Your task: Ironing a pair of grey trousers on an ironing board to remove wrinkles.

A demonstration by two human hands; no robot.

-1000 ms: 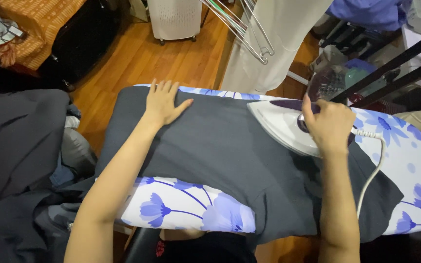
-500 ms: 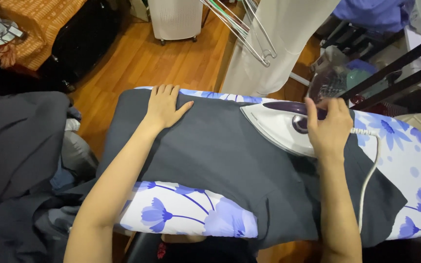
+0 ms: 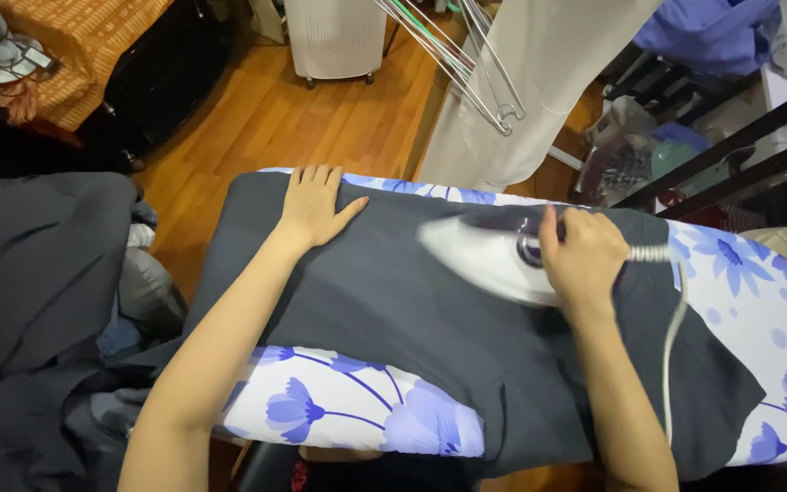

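Mid-frame — right hand closed around white iron, seemingly blurred | left hand open, flat on dark grey garment | floral ironing board beneath.

the left hand lies flat, fingers spread, on a dark grey cloth garment spread over a white ironing board with blue flower print. the right hand grips the handle of a white plastic iron, blurred, resting on the garment, its white cord trailing beside the forearm.
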